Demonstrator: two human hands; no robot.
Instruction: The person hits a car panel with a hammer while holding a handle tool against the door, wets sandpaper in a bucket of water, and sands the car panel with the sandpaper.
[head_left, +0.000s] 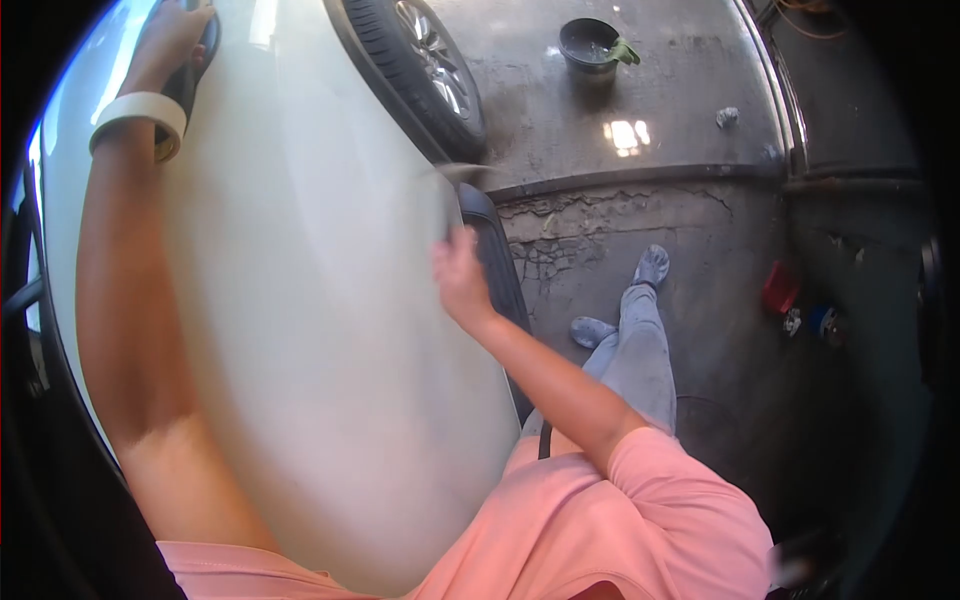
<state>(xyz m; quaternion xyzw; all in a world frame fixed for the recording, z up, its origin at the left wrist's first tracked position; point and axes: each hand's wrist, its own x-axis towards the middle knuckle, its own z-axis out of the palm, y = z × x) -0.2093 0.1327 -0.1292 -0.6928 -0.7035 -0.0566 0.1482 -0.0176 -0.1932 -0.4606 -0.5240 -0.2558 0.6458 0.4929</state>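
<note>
A pale car body panel fills the left and middle of the view. My left hand lies at its far upper left, fingers closed around a dark object that I cannot make out. A cream-coloured ring like a tape roll circles my left wrist. Near the panel's right edge, my right hand has its fingers curled together and blurred. Anything in its fingertips is too smeared to name. A faint light blur hangs just above it, by the black trim.
A tyre with a silver wheel stands at the top. Beyond it on the wet floor is a black bucket with a green cloth. Cracked concrete lies near my feet. A red object is on the floor at right.
</note>
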